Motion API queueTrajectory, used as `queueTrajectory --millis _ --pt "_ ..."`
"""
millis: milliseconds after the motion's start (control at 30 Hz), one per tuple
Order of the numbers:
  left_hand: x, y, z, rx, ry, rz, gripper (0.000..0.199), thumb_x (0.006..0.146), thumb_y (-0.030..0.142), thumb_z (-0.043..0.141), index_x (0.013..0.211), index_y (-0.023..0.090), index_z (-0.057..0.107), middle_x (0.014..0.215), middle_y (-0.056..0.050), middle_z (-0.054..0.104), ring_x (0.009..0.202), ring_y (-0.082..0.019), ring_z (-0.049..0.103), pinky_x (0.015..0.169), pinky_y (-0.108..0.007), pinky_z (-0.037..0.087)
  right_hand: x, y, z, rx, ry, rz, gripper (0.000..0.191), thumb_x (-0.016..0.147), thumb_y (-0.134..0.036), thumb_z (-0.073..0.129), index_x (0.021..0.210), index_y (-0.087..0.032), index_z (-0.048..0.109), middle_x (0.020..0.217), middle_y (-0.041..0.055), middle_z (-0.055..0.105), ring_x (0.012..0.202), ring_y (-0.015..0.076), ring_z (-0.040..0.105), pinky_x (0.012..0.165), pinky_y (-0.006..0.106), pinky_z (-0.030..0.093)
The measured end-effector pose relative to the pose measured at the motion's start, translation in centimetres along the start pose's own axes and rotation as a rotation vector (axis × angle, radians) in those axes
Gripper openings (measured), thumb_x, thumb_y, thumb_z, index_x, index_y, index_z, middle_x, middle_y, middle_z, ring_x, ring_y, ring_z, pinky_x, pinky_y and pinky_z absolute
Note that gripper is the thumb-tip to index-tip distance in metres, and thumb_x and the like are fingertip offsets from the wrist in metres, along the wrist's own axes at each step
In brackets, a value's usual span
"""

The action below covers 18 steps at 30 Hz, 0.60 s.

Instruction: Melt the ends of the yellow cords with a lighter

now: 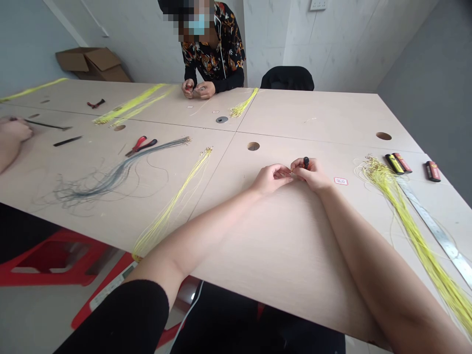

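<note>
- I see my left hand (pixel 272 179) and right hand (pixel 311 175) meeting above the pale worktop (pixel 280 246).
- The right fingers (pixel 300 164) are clamped on a small black-topped item (pixel 306 162); the left fingers (pixel 283 170) pinch its lower end, where detail is too small to tell.
- A bundle of yellow cords (pixel 401 219) lies to the right, beside a steel ruler (pixel 438 233).
- A co-worker's hands (pixel 195 89) are together across the worktop.

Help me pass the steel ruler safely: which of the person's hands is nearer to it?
Right. The right hand is left of the steel ruler, not touching it, with a bundle of yellow cords between them. The left hand lies farther left, beyond the right hand.
</note>
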State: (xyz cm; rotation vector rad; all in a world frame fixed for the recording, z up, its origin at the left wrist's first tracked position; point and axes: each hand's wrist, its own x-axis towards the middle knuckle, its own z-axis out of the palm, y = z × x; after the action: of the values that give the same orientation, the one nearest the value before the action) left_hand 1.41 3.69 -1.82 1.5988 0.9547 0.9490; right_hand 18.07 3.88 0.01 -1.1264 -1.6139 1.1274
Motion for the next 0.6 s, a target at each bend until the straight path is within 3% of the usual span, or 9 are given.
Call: queueTrajectory --millis 300,600 --pt "0.13 -0.1 -0.01 -0.048 -0.055 0.006 0.034 0.072 0.045 0.069 0.084 0.013 0.065 0.08 -0.003 0.066 0.075 -0.011 0.058 0.072 -0.027 0.045 0.15 0.25 -0.11 0.02 -0.03 0.012 0.014 0.063 -0.03 0.058 0.068 -0.017 0.058 0.049 -0.0039 0.04 0.049 0.0095 0.035 0.05 0.027 0.026" --pt "0.15 -0.12 -0.1 -0.029 -0.071 0.001 0.031 0.075 0.043 0.065 0.082 0.013 0.064 0.078 -0.003 0.066 0.072 -0.011 0.057 0.07 -0.026 0.044 0.12 0.21 -0.13 -0.003 -0.043 -0.008 0.016 0.066 -0.033 0.059 0.068 -0.017 0.058 0.052 -0.0034 0.041 0.051 0.0091 0.035 0.052 0.027 0.026"
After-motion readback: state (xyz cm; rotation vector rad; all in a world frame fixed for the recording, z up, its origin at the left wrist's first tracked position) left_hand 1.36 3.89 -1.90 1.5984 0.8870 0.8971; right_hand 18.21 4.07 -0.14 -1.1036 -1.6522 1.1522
